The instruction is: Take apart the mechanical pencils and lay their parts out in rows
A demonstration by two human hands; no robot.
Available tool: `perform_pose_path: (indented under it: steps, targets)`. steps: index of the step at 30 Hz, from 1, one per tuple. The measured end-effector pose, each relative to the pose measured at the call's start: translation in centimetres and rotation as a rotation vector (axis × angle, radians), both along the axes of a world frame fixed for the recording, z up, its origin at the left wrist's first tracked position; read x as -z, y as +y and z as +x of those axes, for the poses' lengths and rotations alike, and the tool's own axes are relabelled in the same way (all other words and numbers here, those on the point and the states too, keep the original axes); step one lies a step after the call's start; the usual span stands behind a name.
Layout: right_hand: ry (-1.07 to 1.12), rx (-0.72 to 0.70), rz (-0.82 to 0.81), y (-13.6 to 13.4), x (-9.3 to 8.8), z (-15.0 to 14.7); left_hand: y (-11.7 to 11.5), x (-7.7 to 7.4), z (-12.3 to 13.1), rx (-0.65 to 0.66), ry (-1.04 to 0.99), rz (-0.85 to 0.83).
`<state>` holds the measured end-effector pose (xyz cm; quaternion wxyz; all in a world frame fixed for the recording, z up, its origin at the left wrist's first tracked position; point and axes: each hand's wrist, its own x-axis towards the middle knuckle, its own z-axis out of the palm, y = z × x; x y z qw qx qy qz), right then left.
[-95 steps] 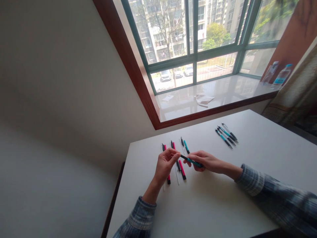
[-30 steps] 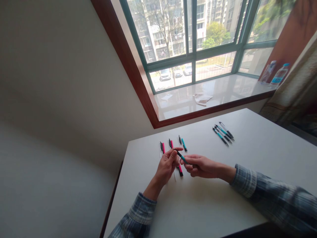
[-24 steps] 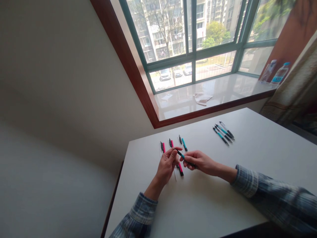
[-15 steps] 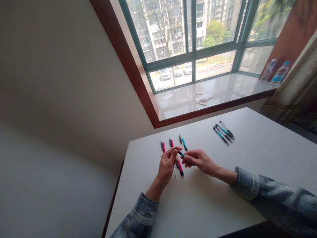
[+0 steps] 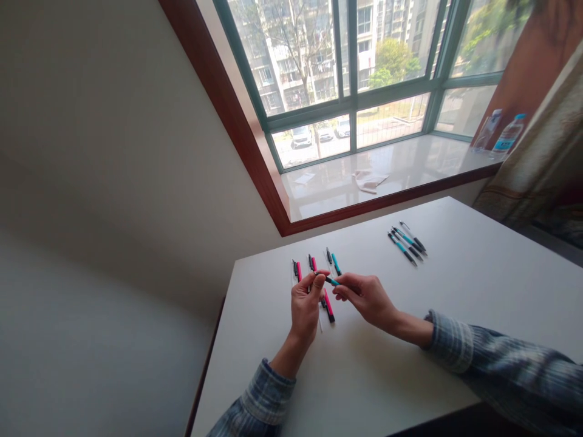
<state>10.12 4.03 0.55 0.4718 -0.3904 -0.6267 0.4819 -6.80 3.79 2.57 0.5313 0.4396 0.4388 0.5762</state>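
Between my two hands is a teal and black pen [image 5: 334, 282], held above the table. My left hand [image 5: 307, 306] pinches its black end between thumb and fingers. At the teal part, the fingers of my right hand [image 5: 364, 295] close round it from the right. Under and behind my hands lie pen parts: a pink and black barrel [image 5: 328, 306], more pink pieces [image 5: 299, 271] with black parts beside them, and a teal barrel [image 5: 336, 264] next to a black clip piece [image 5: 328, 255]. My left hand hides some of these.
Several teal, black and white pens [image 5: 407, 244] lie together on the white table [image 5: 387, 376], farther right. Behind it, a windowsill [image 5: 319, 203] bears a crumpled cloth [image 5: 370, 181] and plastic bottles [image 5: 509, 136]. A curtain [image 5: 523, 164] hangs at the right.
The whole view has shifted slightly. My right hand has changed its hold a little, and its lower fingers are drawn in closer. Both hands still grip the pen.
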Motion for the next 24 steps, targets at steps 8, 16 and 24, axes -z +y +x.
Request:
perform_pose_path:
  steps: [8,16,24]
  targets:
    - [0.496,-0.716,-0.656,0.4,-0.7,0.8,-0.4,-0.9,-0.8,0.285,-0.222,-0.121]
    - [0.596,-0.921,-0.877,0.3,-0.5,1.8,-0.9,-1.2,-1.0,0.429,-0.262,-0.159]
    - [0.47,-0.638,-0.609,-0.1,0.0,0.0,-0.3,-0.2,-0.4,0.338,-0.191,-0.126]
